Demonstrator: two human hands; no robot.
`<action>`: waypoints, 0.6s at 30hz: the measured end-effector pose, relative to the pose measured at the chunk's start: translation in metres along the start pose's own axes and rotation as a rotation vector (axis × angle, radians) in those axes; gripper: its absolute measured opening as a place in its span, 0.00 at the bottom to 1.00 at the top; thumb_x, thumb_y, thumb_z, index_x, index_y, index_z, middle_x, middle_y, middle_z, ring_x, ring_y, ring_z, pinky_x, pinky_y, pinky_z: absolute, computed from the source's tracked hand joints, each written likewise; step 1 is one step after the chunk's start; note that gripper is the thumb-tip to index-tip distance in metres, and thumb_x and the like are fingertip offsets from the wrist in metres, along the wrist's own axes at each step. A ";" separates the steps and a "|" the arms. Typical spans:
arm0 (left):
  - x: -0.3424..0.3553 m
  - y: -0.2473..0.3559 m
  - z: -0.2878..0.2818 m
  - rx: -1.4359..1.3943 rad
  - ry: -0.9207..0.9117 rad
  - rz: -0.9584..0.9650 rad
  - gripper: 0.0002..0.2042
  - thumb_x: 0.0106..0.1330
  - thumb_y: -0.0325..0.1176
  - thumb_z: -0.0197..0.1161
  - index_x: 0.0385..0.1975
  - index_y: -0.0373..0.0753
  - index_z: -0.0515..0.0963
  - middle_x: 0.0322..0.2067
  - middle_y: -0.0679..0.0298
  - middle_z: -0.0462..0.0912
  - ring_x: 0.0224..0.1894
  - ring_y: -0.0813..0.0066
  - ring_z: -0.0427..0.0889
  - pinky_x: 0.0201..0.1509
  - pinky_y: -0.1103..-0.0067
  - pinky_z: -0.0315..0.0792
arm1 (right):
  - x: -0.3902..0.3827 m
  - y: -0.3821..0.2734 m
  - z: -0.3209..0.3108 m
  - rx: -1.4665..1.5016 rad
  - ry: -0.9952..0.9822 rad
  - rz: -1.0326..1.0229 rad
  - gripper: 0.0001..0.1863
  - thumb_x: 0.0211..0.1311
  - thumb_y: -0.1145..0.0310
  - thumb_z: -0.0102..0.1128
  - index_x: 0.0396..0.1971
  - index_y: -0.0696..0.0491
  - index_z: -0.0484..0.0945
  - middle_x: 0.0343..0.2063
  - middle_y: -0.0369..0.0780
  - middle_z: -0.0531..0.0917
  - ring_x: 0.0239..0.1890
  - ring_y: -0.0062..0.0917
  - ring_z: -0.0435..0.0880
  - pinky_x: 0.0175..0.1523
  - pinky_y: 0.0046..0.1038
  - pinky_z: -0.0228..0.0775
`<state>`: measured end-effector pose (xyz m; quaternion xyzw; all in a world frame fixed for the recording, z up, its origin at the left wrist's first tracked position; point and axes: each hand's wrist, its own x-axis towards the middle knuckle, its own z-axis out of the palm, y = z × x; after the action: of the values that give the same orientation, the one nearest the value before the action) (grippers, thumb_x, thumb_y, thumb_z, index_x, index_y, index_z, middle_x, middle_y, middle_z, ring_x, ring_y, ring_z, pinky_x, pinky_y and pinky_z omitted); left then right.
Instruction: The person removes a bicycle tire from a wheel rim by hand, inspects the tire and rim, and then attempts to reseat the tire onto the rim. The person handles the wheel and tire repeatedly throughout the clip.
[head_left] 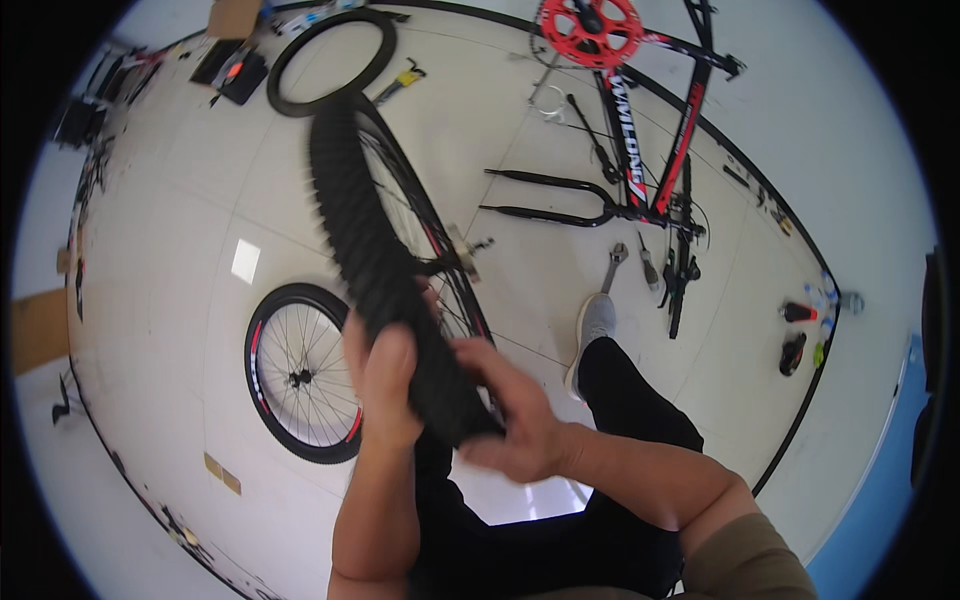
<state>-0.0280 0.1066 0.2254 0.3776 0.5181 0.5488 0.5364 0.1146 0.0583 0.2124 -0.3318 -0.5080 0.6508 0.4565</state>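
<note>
Here | left hand [388, 370] grasps knobby tyre [365, 230] at left | right hand [520, 420], near end | even grip should limit twist

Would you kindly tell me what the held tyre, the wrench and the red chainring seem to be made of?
The tyre looks like matte black rubber, given its knobbly tread, though motion blurs it. The wrench seems plain metal, probably steel, from its grey sheen. The red chainring looks evenly coloured, perhaps painted aluminium, judging by its thin cut-out shape; plastic can't be ruled out.
</note>
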 end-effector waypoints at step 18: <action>0.038 -0.034 -0.001 -0.082 0.120 -0.248 0.25 0.71 0.45 0.58 0.57 0.28 0.73 0.45 0.53 0.84 0.48 0.69 0.79 0.60 0.72 0.70 | 0.018 0.042 0.008 -0.413 0.237 0.264 0.26 0.61 0.65 0.65 0.54 0.64 0.70 0.49 0.53 0.77 0.52 0.49 0.77 0.57 0.45 0.70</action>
<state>-0.0270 0.1403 0.1864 0.2549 0.5690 0.5208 0.5831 0.0904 0.0693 0.1748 -0.5551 -0.5254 0.5438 0.3466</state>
